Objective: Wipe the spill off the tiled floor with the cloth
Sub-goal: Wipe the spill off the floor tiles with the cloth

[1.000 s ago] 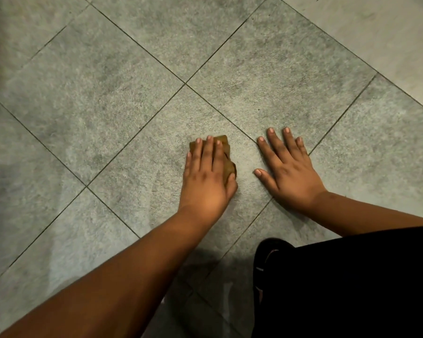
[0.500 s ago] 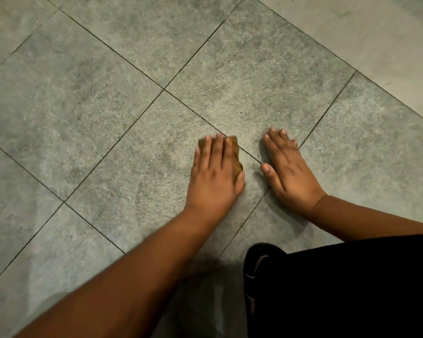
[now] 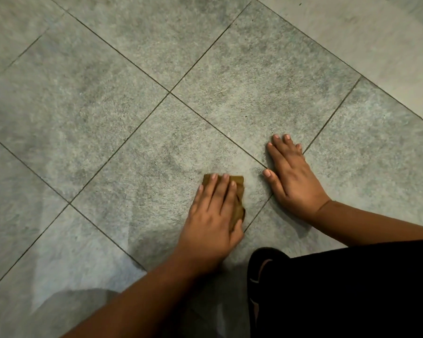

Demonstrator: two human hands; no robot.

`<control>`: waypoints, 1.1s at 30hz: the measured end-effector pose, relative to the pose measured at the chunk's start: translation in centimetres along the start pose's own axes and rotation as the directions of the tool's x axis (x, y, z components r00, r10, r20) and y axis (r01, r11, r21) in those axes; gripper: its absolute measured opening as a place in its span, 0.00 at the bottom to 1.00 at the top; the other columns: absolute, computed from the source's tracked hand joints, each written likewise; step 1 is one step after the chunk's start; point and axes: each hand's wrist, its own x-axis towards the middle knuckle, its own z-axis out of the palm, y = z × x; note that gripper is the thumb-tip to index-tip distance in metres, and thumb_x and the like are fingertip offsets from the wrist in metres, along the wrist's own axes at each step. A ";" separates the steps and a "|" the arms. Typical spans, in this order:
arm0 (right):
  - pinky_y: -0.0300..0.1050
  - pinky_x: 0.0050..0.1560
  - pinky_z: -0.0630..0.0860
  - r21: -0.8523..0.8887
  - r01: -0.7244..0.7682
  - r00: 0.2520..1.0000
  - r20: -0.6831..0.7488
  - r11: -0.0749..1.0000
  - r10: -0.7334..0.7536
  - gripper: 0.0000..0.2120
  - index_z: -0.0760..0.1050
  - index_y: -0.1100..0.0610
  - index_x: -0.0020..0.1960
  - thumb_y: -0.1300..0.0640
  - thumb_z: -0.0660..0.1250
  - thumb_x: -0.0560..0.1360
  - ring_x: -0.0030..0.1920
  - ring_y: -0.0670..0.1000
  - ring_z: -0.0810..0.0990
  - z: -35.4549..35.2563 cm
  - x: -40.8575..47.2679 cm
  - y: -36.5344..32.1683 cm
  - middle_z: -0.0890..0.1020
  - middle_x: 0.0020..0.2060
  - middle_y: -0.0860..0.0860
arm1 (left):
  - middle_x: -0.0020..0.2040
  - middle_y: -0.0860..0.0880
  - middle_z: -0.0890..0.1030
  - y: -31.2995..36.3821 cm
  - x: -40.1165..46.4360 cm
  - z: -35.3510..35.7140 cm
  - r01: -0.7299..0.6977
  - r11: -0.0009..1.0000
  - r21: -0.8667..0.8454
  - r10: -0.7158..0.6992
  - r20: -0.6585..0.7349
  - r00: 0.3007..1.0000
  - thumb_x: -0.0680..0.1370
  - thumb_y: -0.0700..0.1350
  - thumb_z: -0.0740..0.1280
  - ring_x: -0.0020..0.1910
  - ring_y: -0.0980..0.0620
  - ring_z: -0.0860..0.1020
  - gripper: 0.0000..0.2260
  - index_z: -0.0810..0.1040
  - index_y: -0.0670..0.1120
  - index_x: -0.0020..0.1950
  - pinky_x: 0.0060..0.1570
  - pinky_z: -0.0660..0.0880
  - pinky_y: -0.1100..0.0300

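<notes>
We have just drawn the cloth (image 3: 237, 191) back toward us under the flat, straight fingers of our left hand (image 3: 213, 215), our right hand (image 3: 293, 176) still braced with fingers spread on the tiled floor (image 3: 108, 106), so wiping seems midway.

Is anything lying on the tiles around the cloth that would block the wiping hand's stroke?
Only the right hand, flat on the tiled floor just right of the cloth. The left hand presses the cloth; ahead and leftward nothing visible.

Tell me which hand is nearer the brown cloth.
Left. The left hand lies flat on top of the cloth, pressing it to the floor. The right hand rests palm-down on the tiles beside it, apart from it.
</notes>
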 end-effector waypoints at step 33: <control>0.57 0.78 0.46 -0.376 0.358 0.859 0.491 0.855 -0.144 0.35 0.47 0.54 0.80 0.36 0.48 0.81 0.79 0.58 0.43 -1.1 15.6 -18.1 0.45 0.80 0.55 | 0.74 0.41 0.69 -6.5 -10.3 -1.5 0.410 0.910 -0.056 -0.414 -0.112 0.903 0.73 0.55 0.60 0.74 0.40 0.64 0.30 0.72 0.40 0.72 0.69 0.60 0.46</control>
